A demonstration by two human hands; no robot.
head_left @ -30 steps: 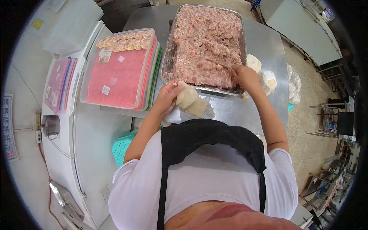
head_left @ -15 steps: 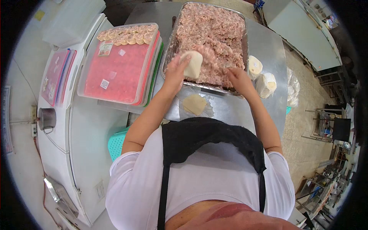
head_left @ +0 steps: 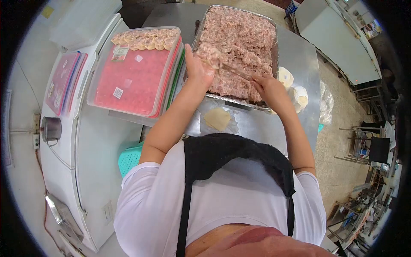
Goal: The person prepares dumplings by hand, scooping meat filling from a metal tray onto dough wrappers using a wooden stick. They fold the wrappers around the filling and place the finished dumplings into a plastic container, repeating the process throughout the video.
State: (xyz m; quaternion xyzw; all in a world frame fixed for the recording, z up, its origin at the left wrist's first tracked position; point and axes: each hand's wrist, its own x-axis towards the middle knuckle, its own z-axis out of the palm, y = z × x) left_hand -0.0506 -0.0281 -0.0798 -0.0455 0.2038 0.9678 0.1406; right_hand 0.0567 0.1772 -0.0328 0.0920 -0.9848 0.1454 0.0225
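My left hand (head_left: 199, 72) cradles a dumpling wrapper above the left side of the metal tray (head_left: 231, 100). A lump of ground meat (head_left: 208, 53) covers most of that wrapper, so little of it shows. In my right hand (head_left: 269, 89) is the handle end of a flat, narrow spatula (head_left: 236, 72), whose tip touches the meat lump by my left palm. Raw ground meat (head_left: 244, 34) fills the tray under both hands. Nearer my body, a few pale round wrappers (head_left: 217, 119) lie on clear plastic on the steel table.
Left of the tray stand stacked plastic containers (head_left: 137, 81), the top one with rows of filled dumplings (head_left: 147, 39) at its far end. Two packs of wrappers (head_left: 286, 77) sit right of the tray. A teal basket (head_left: 130, 159) is below the table's left side.
A meat lump now sits on the wrapper, which was bare half a second ago. My left hand has turned palm up, and the spatula has come across to it from the right.
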